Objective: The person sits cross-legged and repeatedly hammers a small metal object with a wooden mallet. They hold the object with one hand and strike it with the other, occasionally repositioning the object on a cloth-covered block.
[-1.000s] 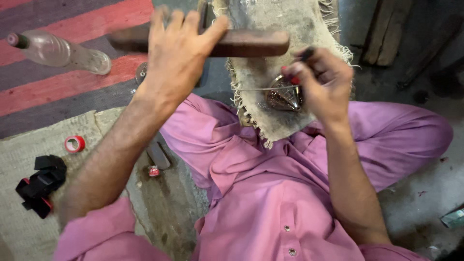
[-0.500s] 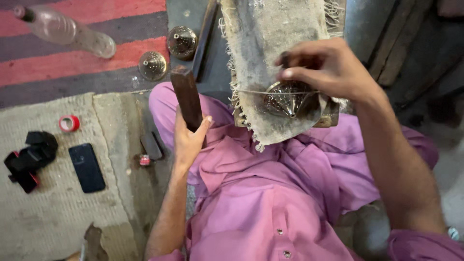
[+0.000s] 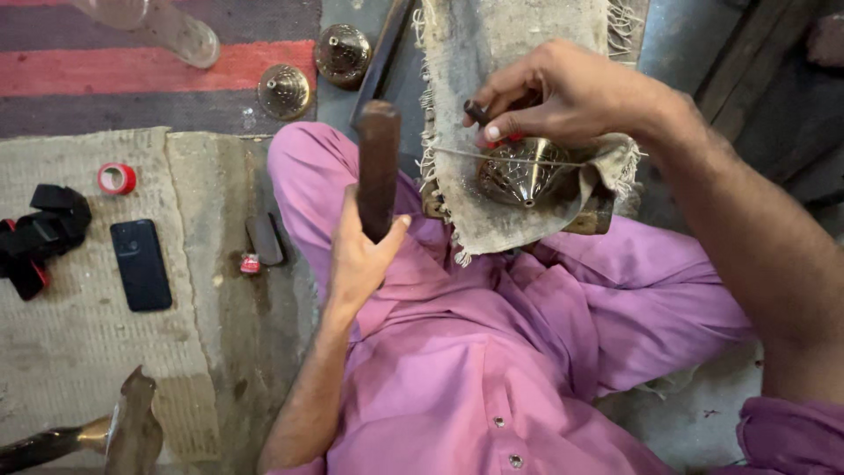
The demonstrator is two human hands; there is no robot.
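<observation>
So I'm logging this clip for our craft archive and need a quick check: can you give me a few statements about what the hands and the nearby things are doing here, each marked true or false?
1. The left hand grips a dark wooden bar held upright. True.
2. The right hand pinches a small dark tool above a brass cone-shaped piece. True.
3. The brass piece lies on bare floor. False: it rests on a frayed burlap cloth over the lap.
4. A black phone lies on the mat. True.
5. The roll of red tape sits on top of the phone. False: it lies apart, beyond the phone.
6. Only one brass piece is in view. False: two more brass pieces sit by the striped rug.
</observation>
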